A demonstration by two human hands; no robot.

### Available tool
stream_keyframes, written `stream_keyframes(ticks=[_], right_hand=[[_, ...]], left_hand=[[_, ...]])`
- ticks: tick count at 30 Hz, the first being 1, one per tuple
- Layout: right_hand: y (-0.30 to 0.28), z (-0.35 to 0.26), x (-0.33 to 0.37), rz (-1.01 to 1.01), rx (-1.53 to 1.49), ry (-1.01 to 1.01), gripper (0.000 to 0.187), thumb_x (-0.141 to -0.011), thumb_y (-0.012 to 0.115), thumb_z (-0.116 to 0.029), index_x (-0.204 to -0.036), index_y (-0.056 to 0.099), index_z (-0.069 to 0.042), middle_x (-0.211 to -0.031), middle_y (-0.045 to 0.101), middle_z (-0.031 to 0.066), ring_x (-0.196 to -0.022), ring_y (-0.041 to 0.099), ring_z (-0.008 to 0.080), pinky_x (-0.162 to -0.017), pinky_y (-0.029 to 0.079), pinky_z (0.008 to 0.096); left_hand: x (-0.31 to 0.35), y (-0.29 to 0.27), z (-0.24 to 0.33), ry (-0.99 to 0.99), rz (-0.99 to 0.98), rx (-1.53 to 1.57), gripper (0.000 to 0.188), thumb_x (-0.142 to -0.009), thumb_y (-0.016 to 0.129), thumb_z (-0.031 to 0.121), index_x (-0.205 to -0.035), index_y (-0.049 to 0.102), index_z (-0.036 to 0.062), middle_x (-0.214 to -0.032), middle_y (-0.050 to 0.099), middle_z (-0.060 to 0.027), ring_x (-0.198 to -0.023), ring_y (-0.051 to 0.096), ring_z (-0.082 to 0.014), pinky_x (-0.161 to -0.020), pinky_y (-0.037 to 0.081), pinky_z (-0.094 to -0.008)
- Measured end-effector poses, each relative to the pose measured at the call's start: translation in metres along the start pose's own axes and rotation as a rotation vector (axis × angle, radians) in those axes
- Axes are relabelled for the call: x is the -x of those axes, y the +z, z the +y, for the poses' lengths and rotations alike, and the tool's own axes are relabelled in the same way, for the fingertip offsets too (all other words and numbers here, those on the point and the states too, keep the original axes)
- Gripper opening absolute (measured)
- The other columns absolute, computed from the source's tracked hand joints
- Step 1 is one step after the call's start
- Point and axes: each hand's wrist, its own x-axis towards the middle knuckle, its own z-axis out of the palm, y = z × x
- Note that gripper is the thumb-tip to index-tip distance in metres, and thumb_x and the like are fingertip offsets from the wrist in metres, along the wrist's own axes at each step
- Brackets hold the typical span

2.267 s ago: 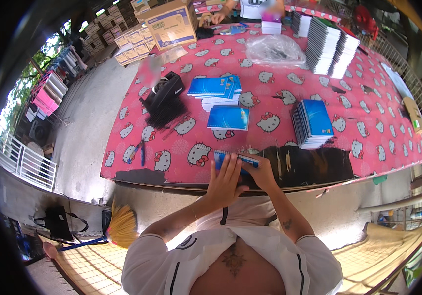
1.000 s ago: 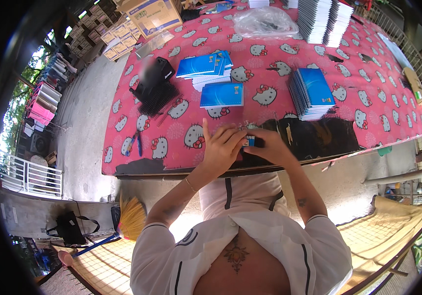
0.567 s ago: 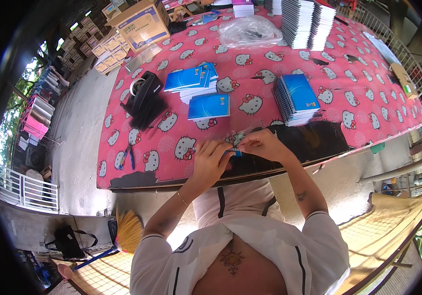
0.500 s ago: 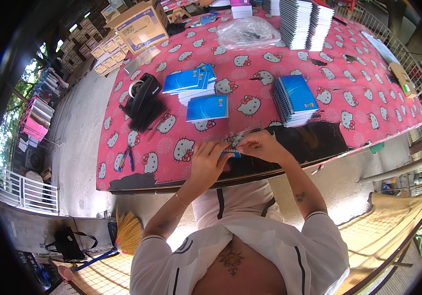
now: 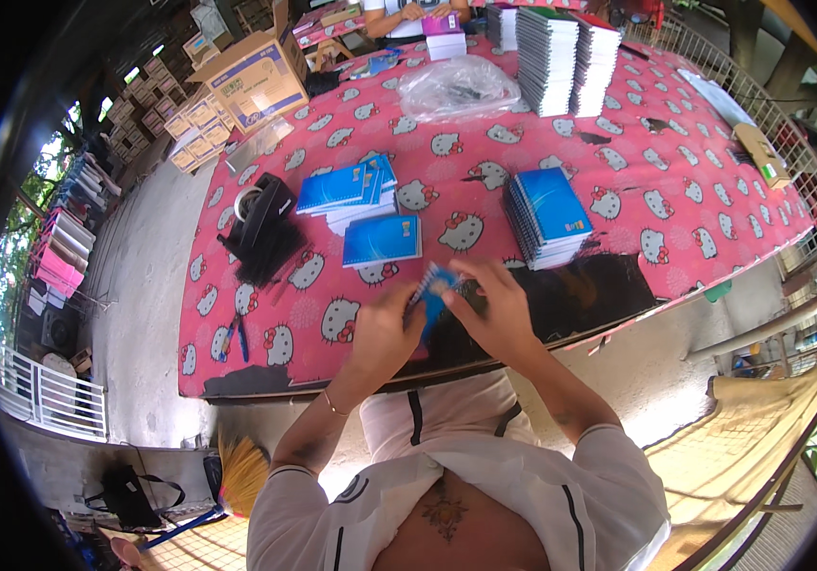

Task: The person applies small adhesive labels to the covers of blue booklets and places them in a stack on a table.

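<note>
On my head view I see the left hand (image 5: 385, 333) and the right hand (image 5: 496, 309) holding a blurred blue notebook (image 5: 435, 288) above the pink table (image 5: 651, 205). Taking that notebook as the clock's centre, I have a spiral notebook stack (image 5: 551, 214) at two, a loose notebook pile (image 5: 342, 187) toward eleven, a tape dispenser (image 5: 264, 211) at ten, a clear plastic bag (image 5: 461, 88) at twelve.
</note>
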Motion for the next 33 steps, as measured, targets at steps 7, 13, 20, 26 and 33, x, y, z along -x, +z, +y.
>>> stream_keyframes(ticks=[7, 13, 20, 26, 33], right_hand=[[-0.100, 0.016, -0.067, 0.058, -0.650, 0.317, 0.051, -0.093, 0.064, -0.002, -0.141, 0.051, 0.002, -0.125, 0.064, 0.0107, -0.107, 0.061, 0.0157, -0.094, 0.050, 0.0286], [-0.150, 0.101, -0.110, -0.137, 0.018, 0.390, 0.055, -0.093, 0.066, -0.010, -0.143, 0.048, 0.005, -0.125, 0.064, 0.0183, -0.105, 0.064, 0.0198, -0.089, 0.051, 0.0314], [-0.154, 0.141, -0.099, -0.194, -0.425, 0.570, 0.074, -0.095, 0.064, -0.022, -0.155, 0.028, 0.002, -0.153, 0.041, 0.0225, -0.140, 0.043, 0.0286, -0.113, 0.036, 0.0361], [-0.142, 0.123, -0.105, -0.318, -0.097, 0.618, 0.080, -0.097, 0.062, -0.026, -0.159, 0.017, -0.002, -0.161, 0.027, 0.0230, -0.146, 0.034, 0.0304, -0.118, 0.029, 0.0361], [-0.148, 0.133, -0.093, -0.223, 0.325, 0.385, 0.079, -0.098, 0.060, -0.036, -0.158, 0.021, -0.003, -0.160, 0.028, 0.0243, -0.147, 0.031, 0.0351, -0.119, 0.026, 0.0401]], left_hand=[[-0.143, 0.045, 0.059, 0.442, 0.155, 0.231, 0.046, -0.092, 0.070, 0.016, -0.137, 0.059, 0.0102, -0.124, 0.058, -0.0147, -0.105, 0.059, -0.0215, -0.090, 0.049, -0.0320], [-0.213, 0.128, 0.044, 0.503, 0.135, 0.063, 0.047, -0.090, 0.072, 0.024, -0.134, 0.062, 0.0116, -0.130, 0.057, -0.0196, -0.112, 0.057, -0.0362, -0.098, 0.046, -0.0410], [-0.146, 0.176, 0.048, 0.064, 0.382, 0.458, 0.046, -0.097, 0.058, 0.027, -0.131, 0.050, -0.0041, -0.116, 0.059, -0.0269, -0.107, 0.058, -0.0442, -0.096, 0.045, -0.0477], [-0.111, 0.198, 0.064, -0.092, 0.067, 0.285, 0.092, -0.102, 0.034, 0.061, -0.155, 0.005, -0.0084, -0.162, 0.005, -0.0316, -0.153, 0.004, -0.0435, -0.119, 0.009, -0.0618], [-0.092, 0.138, 0.014, 0.283, 0.164, 0.224, 0.067, -0.099, 0.058, 0.042, -0.145, 0.042, -0.0043, -0.151, 0.037, -0.0291, -0.143, 0.034, -0.0445, -0.113, 0.033, -0.0522]])
